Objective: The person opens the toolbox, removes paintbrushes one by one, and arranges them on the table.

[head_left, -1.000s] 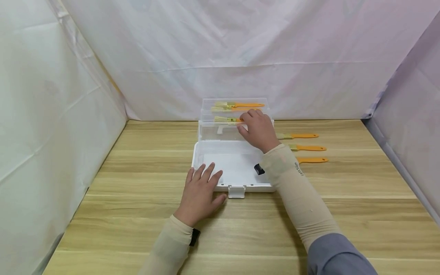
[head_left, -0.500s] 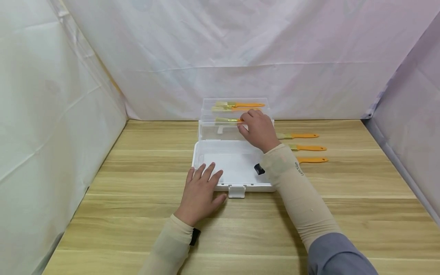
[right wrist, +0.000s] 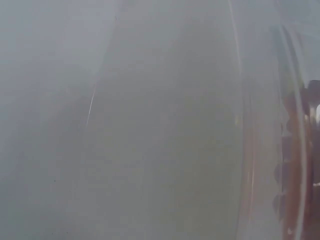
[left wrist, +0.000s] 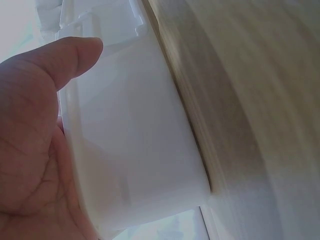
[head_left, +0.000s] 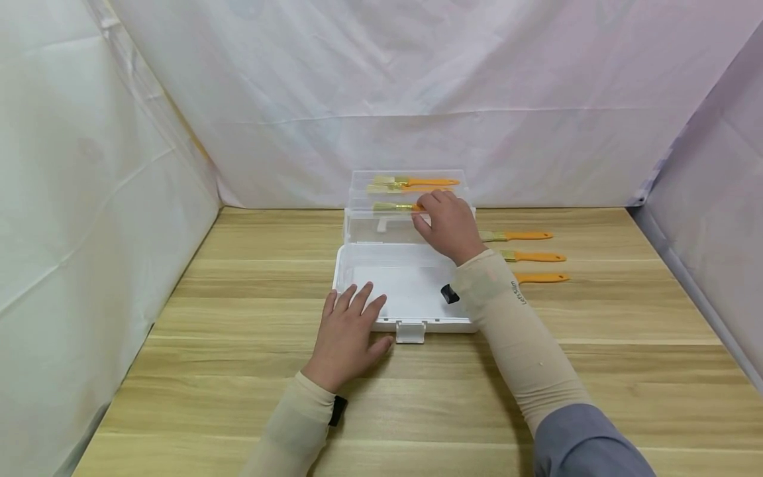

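In the head view, a white box [head_left: 405, 323] stands raised open, with clear plastic trays [head_left: 360, 228] behind its base. My right hand [head_left: 448, 224] holds a paintbrush [head_left: 390, 207] by its orange handle over a clear tray. The brush's bristles point left, and the fingers hide most of the handle. My left hand [head_left: 346, 341] rests relaxed on the box's front left corner, fingers spread over the edge. The left wrist view has its thumb [left wrist: 75, 57] against the front wall [left wrist: 130, 125]. Blurred clear plastic [right wrist: 245, 150] fills the right wrist view.
Two paintbrushes [head_left: 429, 182] lie in the rearmost clear tray. To the right of the box, three more brushes [head_left: 539, 257] lie on the wooden table [head_left: 626, 318], partly behind the right forearm. White cloth [head_left: 405, 99] hangs behind the table.
The paintbrush in my right hand has rolled: its broad face showed first, then its thin edge, and now a little more width. Both hands stay nearly in place.
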A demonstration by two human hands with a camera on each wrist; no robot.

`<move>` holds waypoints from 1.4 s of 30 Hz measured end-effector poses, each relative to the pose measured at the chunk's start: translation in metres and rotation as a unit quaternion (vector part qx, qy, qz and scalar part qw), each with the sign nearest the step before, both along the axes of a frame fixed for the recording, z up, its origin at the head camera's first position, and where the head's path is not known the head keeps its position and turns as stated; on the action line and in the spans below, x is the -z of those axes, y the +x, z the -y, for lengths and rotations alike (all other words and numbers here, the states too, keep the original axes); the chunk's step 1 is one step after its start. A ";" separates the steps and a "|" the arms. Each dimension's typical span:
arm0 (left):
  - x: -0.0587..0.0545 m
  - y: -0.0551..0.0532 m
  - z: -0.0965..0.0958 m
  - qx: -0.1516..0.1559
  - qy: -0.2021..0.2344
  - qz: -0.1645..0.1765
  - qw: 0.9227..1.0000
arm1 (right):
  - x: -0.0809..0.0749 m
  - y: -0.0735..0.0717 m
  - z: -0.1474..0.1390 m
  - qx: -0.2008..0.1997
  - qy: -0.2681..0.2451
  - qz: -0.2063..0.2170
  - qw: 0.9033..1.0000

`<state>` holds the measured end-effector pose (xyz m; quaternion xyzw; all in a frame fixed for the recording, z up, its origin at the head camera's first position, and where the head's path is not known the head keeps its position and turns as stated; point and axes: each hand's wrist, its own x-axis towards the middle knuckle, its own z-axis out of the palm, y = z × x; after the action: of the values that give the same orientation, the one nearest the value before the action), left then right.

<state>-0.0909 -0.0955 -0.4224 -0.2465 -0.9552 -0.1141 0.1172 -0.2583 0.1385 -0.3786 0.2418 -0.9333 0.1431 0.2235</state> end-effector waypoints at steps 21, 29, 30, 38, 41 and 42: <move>0.001 0.001 0.002 -0.002 -0.003 0.002 1.000 | 0.002 0.001 0.004 -0.016 -0.037 -0.022 0.999; 0.000 0.001 0.002 -0.001 -0.003 0.000 1.000 | 0.002 0.000 0.002 -0.035 -0.043 -0.042 0.998; 0.000 0.001 0.001 -0.001 -0.002 0.000 1.000 | 0.002 0.000 0.002 -0.036 -0.042 -0.042 0.998; 0.000 0.001 0.000 -0.002 -0.005 0.004 1.000 | 0.001 -0.001 0.001 -0.056 -0.043 -0.052 0.996; 0.000 0.001 0.000 -0.002 -0.005 0.002 1.000 | 0.001 -0.002 0.001 -0.065 -0.045 -0.055 0.995; 0.000 0.001 0.000 -0.002 -0.006 0.002 1.000 | 0.001 -0.002 0.001 -0.066 -0.045 -0.056 0.995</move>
<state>-0.0901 -0.0957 -0.4223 -0.2455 -0.9564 -0.1091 0.1142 -0.2605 0.1375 -0.3799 0.3005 -0.8938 0.1862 0.2759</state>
